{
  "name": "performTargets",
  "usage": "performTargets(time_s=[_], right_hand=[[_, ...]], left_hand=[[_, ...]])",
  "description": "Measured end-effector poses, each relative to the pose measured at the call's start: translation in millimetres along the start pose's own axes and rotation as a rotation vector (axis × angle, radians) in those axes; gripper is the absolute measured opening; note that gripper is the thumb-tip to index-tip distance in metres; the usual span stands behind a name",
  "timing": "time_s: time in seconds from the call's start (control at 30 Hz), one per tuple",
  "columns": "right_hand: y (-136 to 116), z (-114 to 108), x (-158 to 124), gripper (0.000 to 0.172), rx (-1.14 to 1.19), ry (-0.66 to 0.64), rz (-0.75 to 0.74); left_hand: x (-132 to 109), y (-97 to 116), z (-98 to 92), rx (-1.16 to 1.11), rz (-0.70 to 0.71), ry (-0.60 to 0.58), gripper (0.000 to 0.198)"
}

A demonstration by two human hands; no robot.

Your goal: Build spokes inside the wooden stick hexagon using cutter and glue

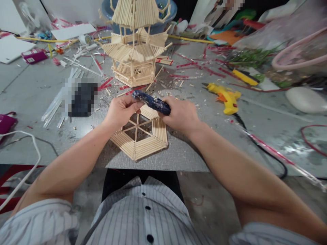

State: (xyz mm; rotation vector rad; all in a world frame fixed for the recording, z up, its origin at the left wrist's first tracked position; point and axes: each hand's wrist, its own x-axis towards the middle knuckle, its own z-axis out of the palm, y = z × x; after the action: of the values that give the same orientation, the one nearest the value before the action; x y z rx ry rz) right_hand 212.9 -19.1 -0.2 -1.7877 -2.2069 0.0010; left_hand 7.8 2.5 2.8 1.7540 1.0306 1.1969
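Observation:
My right hand (pixel 178 114) is wrapped round a dark blue, paint-worn tool (pixel 154 103), held above the table. My left hand (pixel 124 108) has its fingers pinched together at the tool's left end; what is between the fingertips is too small to make out. Beneath both hands lies a flat six-sided frame (pixel 150 144) of pale wooden sticks, with spokes meeting in its open middle. Behind the hands stands a tiered pavilion model (pixel 133 51) built from the same sticks.
A yellow glue gun (pixel 227 97) with a black cord lies to the right. Clear glue sticks (pixel 57 98) and a blurred dark object (pixel 83 99) are at left. A yellow cutter (pixel 245 77), plastic scraps and a blue basin (pixel 171 10) sit farther back.

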Motion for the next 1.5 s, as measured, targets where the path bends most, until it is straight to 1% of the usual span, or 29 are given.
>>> performTargets(time_s=[0.07, 0.13, 0.2, 0.3, 0.37, 0.43, 0.5, 0.6, 0.73, 0.8, 0.87, 0.97, 1.1, 1.2, 1.27, 1.33, 1.4, 1.5], right_hand=[[5, 4, 2, 0.041, 0.057, 0.061, 0.009], [11, 8, 5, 0.045, 0.119, 0.137, 0.014], [17, 12, 6, 0.043, 0.184, 0.222, 0.001], [18, 14, 5, 0.034, 0.322, 0.323, -0.061], [13, 12, 3, 0.026, 0.439, 0.351, -0.101], [7, 10, 0, 0.019, 0.543, 0.349, -0.130], [2, 9, -2, 0.016, 0.614, 0.337, -0.162], [-1, 10, -3, 0.016, 0.674, 0.336, -0.209], [-1, 12, -4, 0.014, 0.705, 0.337, -0.293], [0, 14, -5, 0.014, 0.725, 0.345, -0.352], [1, 15, -5, 0.018, 0.739, 0.344, -0.383], [3, 15, -5, 0.019, 0.739, 0.336, -0.387], [4, 10, -4, 0.016, 0.735, 0.266, -0.373], [4, 10, -4, 0.015, 0.744, 0.236, -0.336], [5, 12, -5, 0.021, 0.755, 0.253, -0.336], [5, 15, -6, 0.025, 0.760, 0.275, -0.343], [6, 15, -6, 0.022, 0.760, 0.288, -0.351], [6, 11, -6, 0.017, 0.752, 0.262, -0.362]], left_hand=[[0, 3, 0.9, -0.109, -0.086, -0.006, 0.016], [0, 8, 0.8, -0.235, -0.175, 0.012, 0.017], [2, 11, 0.2, -0.352, -0.251, 0.041, 0.020], [3, 14, -0.2, -0.484, -0.334, 0.028, 0.022], [3, 15, 0.5, -0.536, -0.348, 0.016, 0.020], [2, 15, 1.7, -0.573, -0.344, 0.015, 0.018], [0, 16, 3.0, -0.604, -0.353, -0.007, 0.016], [-2, 18, 4.5, -0.617, -0.368, -0.076, 0.014], [-5, 15, 7.6, -0.547, -0.336, -0.144, 0.015], [-6, 13, 10.1, -0.457, -0.284, -0.157, 0.015], [-7, 11, 12.5, -0.335, -0.244, -0.177, 0.014], [-8, 12, 14.0, -0.220, -0.251, -0.184, 0.013], [-7, 11, 11.7, -0.319, -0.251, -0.099, 0.009], [-5, 8, 11.1, -0.363, -0.243, -0.095, 0.008], [-5, 7, 11.1, -0.324, -0.231, -0.100, 0.008], [-5, 9, 10.1, -0.231, -0.187, -0.092, 0.007], [-6, 12, 7.9, -0.071, -0.126, -0.111, 0.006], [-7, 15, 4.7, 0.197, -0.076, -0.213, 0.006]])
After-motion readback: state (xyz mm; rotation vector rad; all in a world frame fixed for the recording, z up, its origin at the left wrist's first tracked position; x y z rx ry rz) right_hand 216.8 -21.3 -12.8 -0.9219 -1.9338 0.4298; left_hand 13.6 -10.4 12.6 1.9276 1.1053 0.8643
